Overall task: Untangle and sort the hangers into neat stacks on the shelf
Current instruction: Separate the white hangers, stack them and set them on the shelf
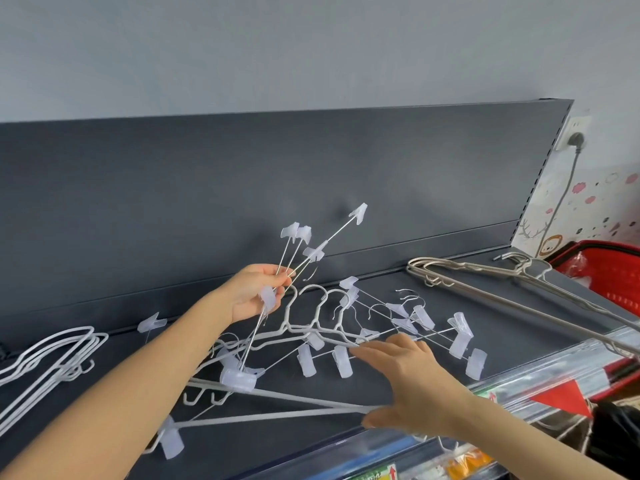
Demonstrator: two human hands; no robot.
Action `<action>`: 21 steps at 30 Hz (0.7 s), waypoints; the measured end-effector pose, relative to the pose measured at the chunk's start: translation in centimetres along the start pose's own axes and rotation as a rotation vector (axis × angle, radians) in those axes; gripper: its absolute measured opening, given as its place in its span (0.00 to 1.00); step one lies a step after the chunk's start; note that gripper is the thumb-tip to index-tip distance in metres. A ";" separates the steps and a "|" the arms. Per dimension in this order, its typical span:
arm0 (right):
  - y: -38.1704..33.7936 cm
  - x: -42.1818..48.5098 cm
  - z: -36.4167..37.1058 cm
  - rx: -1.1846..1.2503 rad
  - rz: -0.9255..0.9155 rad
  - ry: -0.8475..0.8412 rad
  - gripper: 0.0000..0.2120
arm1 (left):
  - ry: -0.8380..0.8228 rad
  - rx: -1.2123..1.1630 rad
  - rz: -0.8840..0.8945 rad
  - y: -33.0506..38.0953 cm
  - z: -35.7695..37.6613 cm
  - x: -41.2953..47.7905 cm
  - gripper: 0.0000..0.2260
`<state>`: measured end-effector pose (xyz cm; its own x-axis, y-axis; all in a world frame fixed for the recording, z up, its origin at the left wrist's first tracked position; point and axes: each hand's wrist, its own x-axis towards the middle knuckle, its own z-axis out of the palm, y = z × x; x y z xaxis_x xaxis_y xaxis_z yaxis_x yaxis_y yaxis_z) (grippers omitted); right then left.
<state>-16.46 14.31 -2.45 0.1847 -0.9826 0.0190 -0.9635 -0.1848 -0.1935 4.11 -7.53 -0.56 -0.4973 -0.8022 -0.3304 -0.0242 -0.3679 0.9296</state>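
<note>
A tangle of white hangers and wire clip hangers (322, 337) lies in the middle of the dark shelf (381, 386). My left hand (254, 294) grips a bunch of clip hangers (311, 247) by their wires and holds them tilted up, clips fanning toward the back panel. My right hand (408, 379) lies over the tangle with fingers spread, touching the white hangers' bars. A stack of white hangers (52, 358) sits at the left. A stack of beige hangers (502, 282) lies at the right.
The shelf's dark back panel (242, 188) rises right behind the hangers. A clear price rail (519, 379) with red tags runs along the front edge. A red basket (602, 271) stands to the right, below a wall socket with a plugged cable (573, 140).
</note>
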 end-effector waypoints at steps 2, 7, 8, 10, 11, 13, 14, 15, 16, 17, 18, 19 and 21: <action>0.0 0.1 0.0 -0.004 0.009 0.019 0.43 | 0.001 -0.020 0.019 0.3 -0.3 -0.2 0.05; -0.2 0.2 0.3 -0.017 0.041 0.043 0.44 | -0.031 -0.071 0.038 0.7 -0.7 -1.1 0.05; -0.1 0.2 0.3 -0.007 0.047 0.048 0.44 | -0.037 -0.071 0.038 0.7 -0.8 -1.3 0.05; 0.0 0.0 0.4 -0.011 0.046 0.050 0.44 | -0.032 -0.065 0.045 0.8 -1.0 -1.6 0.05; 0.0 -0.1 0.4 -0.022 0.043 0.049 0.44 | -0.027 -0.066 0.051 0.8 -1.2 -1.8 0.05; -0.1 -0.5 0.5 -0.029 0.044 0.048 0.44 | -0.018 -0.078 0.065 1.0 -1.6 -1.9 0.05; -0.1 -0.6 0.5 -0.028 0.048 0.047 0.44 | -0.014 -0.088 0.070 1.0 -1.8 -2.0 0.05; -0.2 -0.7 0.4 -0.031 0.051 0.044 0.44 | -0.009 -0.101 0.074 1.1 -2.1 -2.1 0.05; -0.2 -0.8 0.3 -0.035 0.053 0.040 0.44 | -0.007 -0.116 0.076 1.2 -2.3 -2.2 0.06; -0.2 -0.8 0.2 -0.036 0.054 0.036 0.44 | -0.005 -0.129 0.079 1.2 -2.5 -2.4 0.05; -0.2 -0.9 0.1 -0.028 0.057 0.035 0.44 | -0.005 -0.138 0.086 1.3 -2.6 -2.5 0.05; -0.2 -0.9 0.1 -0.015 0.060 0.034 0.45 | -0.005 -0.137 0.093 1.4 -2.8 -2.7 0.05; -0.2 -1.0 0.2 0.012 0.075 0.020 0.45 | -0.003 -0.116 0.105 1.7 -3.2 -3.1 0.06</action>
<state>-16.42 15.29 -2.64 0.1076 -0.9939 0.0235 -0.9721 -0.1102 -0.2069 8.38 -7.20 1.55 -0.4940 -0.8381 -0.2314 0.1286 -0.3336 0.9339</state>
